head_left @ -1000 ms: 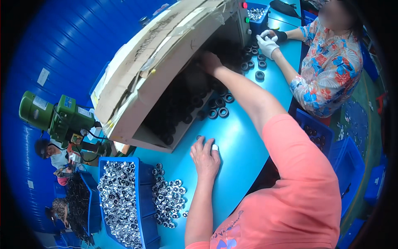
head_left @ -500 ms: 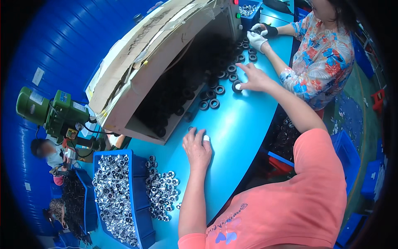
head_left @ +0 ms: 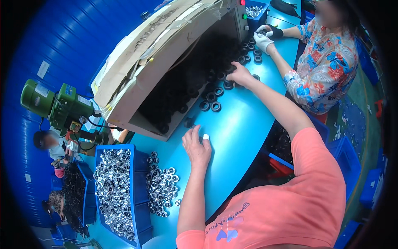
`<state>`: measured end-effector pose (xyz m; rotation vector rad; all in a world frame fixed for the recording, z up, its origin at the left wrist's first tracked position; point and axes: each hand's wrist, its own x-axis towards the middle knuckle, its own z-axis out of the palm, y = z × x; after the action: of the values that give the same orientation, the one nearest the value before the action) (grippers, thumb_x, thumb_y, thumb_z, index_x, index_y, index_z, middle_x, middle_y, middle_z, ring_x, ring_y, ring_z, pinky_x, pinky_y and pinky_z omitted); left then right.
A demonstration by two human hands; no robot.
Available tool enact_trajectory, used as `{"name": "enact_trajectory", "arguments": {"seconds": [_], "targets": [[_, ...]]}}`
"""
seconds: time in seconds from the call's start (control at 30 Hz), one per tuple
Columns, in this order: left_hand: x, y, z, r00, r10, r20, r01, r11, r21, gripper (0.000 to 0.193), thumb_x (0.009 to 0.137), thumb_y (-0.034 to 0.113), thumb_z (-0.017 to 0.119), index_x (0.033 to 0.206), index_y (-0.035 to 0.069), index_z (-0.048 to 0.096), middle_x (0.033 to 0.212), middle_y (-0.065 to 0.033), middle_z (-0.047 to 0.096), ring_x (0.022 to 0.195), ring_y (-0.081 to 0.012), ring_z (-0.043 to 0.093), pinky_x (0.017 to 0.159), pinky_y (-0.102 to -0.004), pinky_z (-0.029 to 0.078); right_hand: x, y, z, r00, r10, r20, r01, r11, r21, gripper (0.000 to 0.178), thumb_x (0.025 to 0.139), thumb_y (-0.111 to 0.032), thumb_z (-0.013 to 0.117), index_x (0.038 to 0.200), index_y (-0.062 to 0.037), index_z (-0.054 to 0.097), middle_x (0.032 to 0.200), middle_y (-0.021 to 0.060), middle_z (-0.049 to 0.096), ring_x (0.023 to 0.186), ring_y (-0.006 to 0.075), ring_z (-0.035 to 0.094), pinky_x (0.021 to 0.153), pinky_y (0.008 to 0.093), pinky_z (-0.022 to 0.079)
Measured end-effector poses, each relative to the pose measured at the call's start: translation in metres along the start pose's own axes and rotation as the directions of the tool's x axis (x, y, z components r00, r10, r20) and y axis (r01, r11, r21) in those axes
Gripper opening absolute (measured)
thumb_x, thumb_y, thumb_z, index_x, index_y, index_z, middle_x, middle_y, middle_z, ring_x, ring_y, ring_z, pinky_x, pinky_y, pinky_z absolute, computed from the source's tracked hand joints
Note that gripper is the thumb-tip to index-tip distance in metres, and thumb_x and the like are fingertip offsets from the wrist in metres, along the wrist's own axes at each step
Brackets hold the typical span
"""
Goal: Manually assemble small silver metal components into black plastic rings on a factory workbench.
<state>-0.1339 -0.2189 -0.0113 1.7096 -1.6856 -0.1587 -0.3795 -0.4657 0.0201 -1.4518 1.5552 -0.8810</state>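
My left hand (head_left: 197, 147) lies low over the blue tabletop, palm down, fingers stretched and apart. A black ring (head_left: 188, 122) sits just beyond its fingertips; whether they touch cannot be made out. A white cover wraps one fingertip of that hand. Farther right, my right hand (head_left: 241, 76) reaches in among loose black rings at the mouth of a big wooden box (head_left: 159, 76), fingers spread. One black ring (head_left: 228, 84) lies right under its fingers. Several more rings, such as this black ring (head_left: 215, 106), are scattered on the near side.
A blue bin (head_left: 141, 199) full of shiny metal-looking parts stands at left, with a pile of the same parts (head_left: 162, 189) beside it. A co-worker's gloved hand (head_left: 263, 41) handles something dark at far right. A green motor (head_left: 37, 97) stands behind at left.
My right hand has moved left and inward, toward the box mouth and over the rings. My left hand stays nearly in place. The whole view has shifted slightly.
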Motion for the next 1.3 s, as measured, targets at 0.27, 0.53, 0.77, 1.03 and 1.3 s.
{"name": "enact_trajectory", "arguments": {"seconds": [0.27,0.53,0.77,1.03,1.3], "targets": [[0.000,-0.008,-0.004,0.999,0.023,-0.035,-0.021,0.998,0.052,0.041,0.082,0.006,0.066,0.123,0.008,0.066,0.123,-0.0149,0.061,0.117,-0.0351,0.053,0.103,-0.0448,0.042,0.029,-0.038,0.101,0.954,-0.181,-0.240,0.227,0.957,0.179,0.092,0.081,-0.022,0.079,0.155,-0.0060,0.027,0.129,0.0215,0.064,0.102,0.0332,0.069,0.090,0.0377,0.057],[0.007,-0.006,0.006,0.999,0.038,-0.015,-0.038,0.999,-0.012,0.037,0.083,0.005,0.066,0.120,0.006,0.067,0.122,-0.0158,0.060,0.116,-0.0358,0.053,0.103,-0.0445,0.042,0.146,-0.061,0.042,0.831,-0.486,-0.271,0.327,0.820,-0.470,0.082,0.081,-0.048,0.079,0.145,-0.0084,0.049,0.122,0.0224,0.069,0.111,0.0400,0.067,0.096,0.0438,0.055],[-0.004,-0.007,-0.011,0.967,-0.001,-0.255,0.024,0.996,0.087,0.056,0.082,0.006,0.068,0.136,0.007,0.057,0.127,-0.0203,0.051,0.118,-0.0387,0.046,0.102,-0.0467,0.040,0.027,-0.037,0.020,0.818,-0.484,0.309,0.571,0.745,-0.345,0.059,0.077,-0.049,0.079,0.117,-0.0057,0.072,0.109,0.0263,0.069,0.107,0.0351,0.068,0.092,0.0432,0.053],[0.021,-0.005,0.000,0.932,-0.356,-0.071,0.363,0.918,0.159,0.097,0.071,0.027,0.088,0.152,0.007,0.037,0.140,-0.0274,0.041,0.131,-0.0446,0.037,0.112,-0.0505,0.033,-0.042,-0.028,0.032,0.791,-0.304,0.530,0.580,0.646,-0.495,0.103,0.064,-0.038,0.090,0.152,-0.0145,0.041,0.141,0.0263,0.042,0.126,0.0463,0.054,0.107,0.0461,0.049],[0.085,0.009,0.003,0.895,-0.366,0.255,0.349,0.931,0.109,0.111,0.057,0.021,0.093,0.154,0.011,0.040,0.140,-0.0248,0.048,0.125,-0.0410,0.056,0.106,-0.0437,0.050,-0.062,-0.031,0.071,0.711,-0.380,0.592,0.660,0.652,-0.373,0.095,0.061,-0.032,0.089,0.146,-0.0157,0.051,0.136,0.0250,0.046,0.124,0.0439,0.055,0.108,0.0443,0.048]]}}
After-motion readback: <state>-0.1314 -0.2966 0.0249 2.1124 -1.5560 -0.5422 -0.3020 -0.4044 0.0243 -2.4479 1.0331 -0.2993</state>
